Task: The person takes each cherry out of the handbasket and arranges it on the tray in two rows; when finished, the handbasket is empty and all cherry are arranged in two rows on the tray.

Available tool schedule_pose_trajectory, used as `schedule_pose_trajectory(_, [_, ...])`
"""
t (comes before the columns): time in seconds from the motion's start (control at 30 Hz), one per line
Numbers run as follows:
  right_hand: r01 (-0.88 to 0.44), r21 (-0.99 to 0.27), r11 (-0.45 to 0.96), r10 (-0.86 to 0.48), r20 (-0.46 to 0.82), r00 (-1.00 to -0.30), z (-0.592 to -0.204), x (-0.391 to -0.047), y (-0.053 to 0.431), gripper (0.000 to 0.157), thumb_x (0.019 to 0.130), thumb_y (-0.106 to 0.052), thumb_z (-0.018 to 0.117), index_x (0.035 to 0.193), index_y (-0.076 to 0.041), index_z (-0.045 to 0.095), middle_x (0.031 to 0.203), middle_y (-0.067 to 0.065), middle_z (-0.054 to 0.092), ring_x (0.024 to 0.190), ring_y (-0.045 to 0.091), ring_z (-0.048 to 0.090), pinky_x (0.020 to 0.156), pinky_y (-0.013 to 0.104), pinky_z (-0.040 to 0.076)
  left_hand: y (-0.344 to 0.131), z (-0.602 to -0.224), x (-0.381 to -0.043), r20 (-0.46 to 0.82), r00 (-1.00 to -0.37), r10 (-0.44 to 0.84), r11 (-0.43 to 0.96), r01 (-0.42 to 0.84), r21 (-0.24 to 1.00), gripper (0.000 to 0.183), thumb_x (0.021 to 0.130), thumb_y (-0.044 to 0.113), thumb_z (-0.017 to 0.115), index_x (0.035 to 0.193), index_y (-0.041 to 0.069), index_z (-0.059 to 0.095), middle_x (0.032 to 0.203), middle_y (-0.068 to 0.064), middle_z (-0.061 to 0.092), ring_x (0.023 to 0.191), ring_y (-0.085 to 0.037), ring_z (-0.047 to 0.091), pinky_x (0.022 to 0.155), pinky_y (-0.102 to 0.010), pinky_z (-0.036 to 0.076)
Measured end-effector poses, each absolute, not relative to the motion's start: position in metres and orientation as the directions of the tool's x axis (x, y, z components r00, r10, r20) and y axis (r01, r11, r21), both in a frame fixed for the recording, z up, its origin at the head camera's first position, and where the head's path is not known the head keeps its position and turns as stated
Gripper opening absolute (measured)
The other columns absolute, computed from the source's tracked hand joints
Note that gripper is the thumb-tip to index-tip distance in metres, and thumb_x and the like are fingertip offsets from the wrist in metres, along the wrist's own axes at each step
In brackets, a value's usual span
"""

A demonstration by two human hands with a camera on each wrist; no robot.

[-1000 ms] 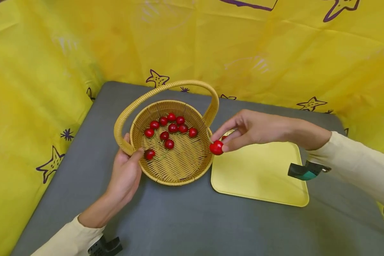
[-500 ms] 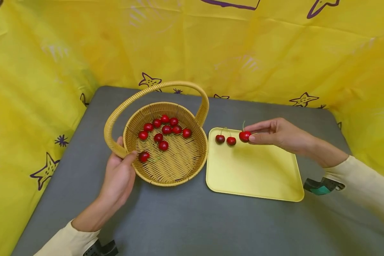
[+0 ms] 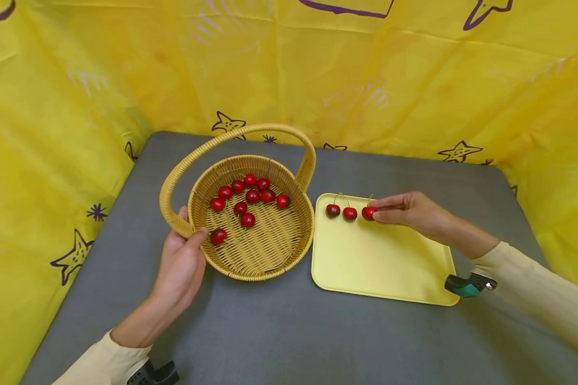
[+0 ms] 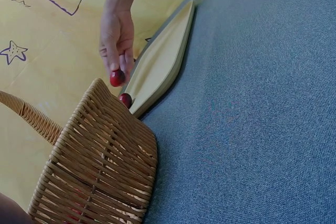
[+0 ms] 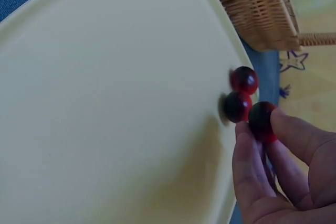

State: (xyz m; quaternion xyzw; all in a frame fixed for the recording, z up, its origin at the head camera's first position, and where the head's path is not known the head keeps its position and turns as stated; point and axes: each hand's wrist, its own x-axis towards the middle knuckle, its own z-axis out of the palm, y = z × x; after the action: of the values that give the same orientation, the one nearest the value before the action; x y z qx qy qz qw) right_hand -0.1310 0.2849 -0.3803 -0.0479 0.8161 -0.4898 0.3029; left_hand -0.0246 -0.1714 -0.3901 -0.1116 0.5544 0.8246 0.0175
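Observation:
My left hand (image 3: 180, 262) grips the left side of a round wicker basket (image 3: 270, 272), thumb over the rim beside the base of its arched handle (image 3: 236, 133). Several red cherries (image 3: 248, 220) lie inside, mostly toward the back. At the far edge of a yellow tray (image 3: 380, 262), my right hand (image 3: 414, 213) pinches a cherry (image 3: 368, 213) between thumb and fingers, its stem pointing up. To the left of that one, a dark red cherry (image 3: 333, 210) and a brighter cherry (image 3: 349, 214) sit on the tray, both with stems. The right wrist view shows the pinched cherry (image 5: 261, 121) close by these two.
The tray stands just right of the basket on a grey cloth-covered table (image 3: 279, 337). Behind and at the sides hangs a yellow curtain (image 3: 289, 69) with purple starfish drawings. Each wrist carries a dark strap-on device, such as the right wristband (image 3: 467, 286).
My right hand has carried its cherry rightward from the basket's rim to the tray, then lowered it beside the two cherries there. My left hand keeps its hold on the basket.

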Motion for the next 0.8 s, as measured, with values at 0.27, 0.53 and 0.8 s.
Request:
schedule_pose_trajectory(0.27, [0.184,-0.782,0.596,-0.339,-0.452,-0.825,-0.387,-0.134,0.282,0.050,0.098,-0.034,0.078,0.139,-0.007,0.070,0.130,0.009,0.074,0.122,0.022,0.069,0.098,0.023,0.055,-0.169,-0.392,-0.026,-0.173,-0.979,-0.111,-0.393,-0.116,0.912,0.078,0.108,-0.008,0.034,0.169,0.010,-0.010,0.177,-0.001,0.001,0.160,-0.009,0.004,0.131,-0.030,0.006])
schedule_pose_trajectory(0.53, [0.196,-0.795,0.575,-0.336,-0.447,-0.829,-0.391,-0.136,0.277,0.048,0.099,-0.025,0.077,0.139,0.001,0.068,0.129,0.013,0.074,0.114,0.017,0.072,0.094,0.020,0.054,-0.169,-0.392,-0.025,-0.162,-0.980,-0.112,-0.392,-0.107,0.914,0.077,0.108,-0.008,0.034,0.169,0.009,-0.009,0.177,-0.001,0.003,0.160,-0.009,0.005,0.131,-0.031,0.006])
schedule_pose_trajectory(0.8, [0.212,-0.786,0.580,-0.316,-0.457,-0.831,-0.395,-0.138,0.275,0.048,0.099,-0.024,0.077,0.138,0.002,0.068,0.133,0.015,0.072,0.109,0.007,0.071,0.093,0.019,0.055,-0.170,-0.393,-0.024,-0.139,-0.985,-0.100,-0.357,-0.094,0.929,0.076,0.107,-0.010,0.034,0.170,0.008,-0.004,0.177,-0.005,0.004,0.161,-0.014,0.002,0.131,-0.037,0.004])
